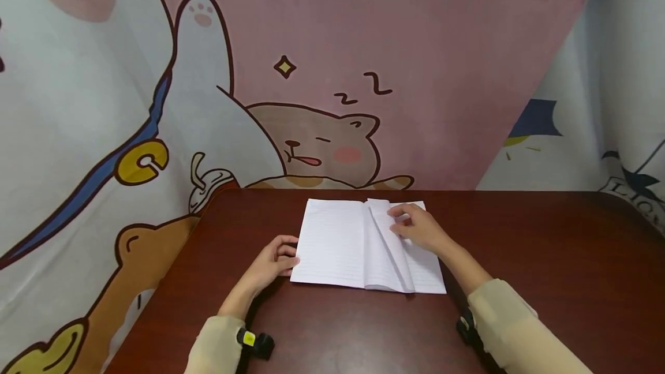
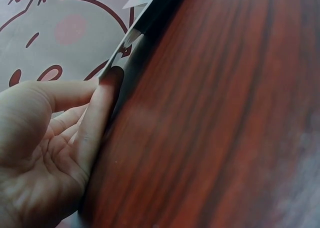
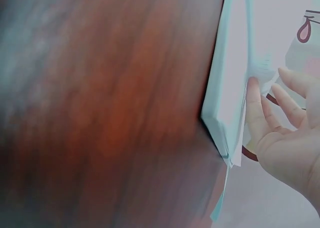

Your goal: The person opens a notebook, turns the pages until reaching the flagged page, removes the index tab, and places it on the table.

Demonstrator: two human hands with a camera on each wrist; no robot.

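A white lined notebook [image 1: 332, 241] lies spread on the table. My left hand [image 1: 273, 258] pinches its left edge, thumb on top and fingers beneath; the left wrist view shows the notebook edge [image 2: 112, 60] between them. Over the right half, a loose page [image 1: 389, 247] stands lifted and curls toward the middle. My right hand [image 1: 418, 228] is at that page's upper part, fingers spread and loosely bent. In the right wrist view one fingertip [image 3: 253, 85] touches the paper, with a gap between it and the digit above.
The brown wood-grain table [image 1: 545, 258] reaches out on both sides of the notebook. Behind it hangs a cartoon-printed cloth [image 1: 441, 74]. A small black device with a yellow label [image 1: 249, 338] is strapped at the left wrist; another dark device [image 1: 466, 328] sits at the right.
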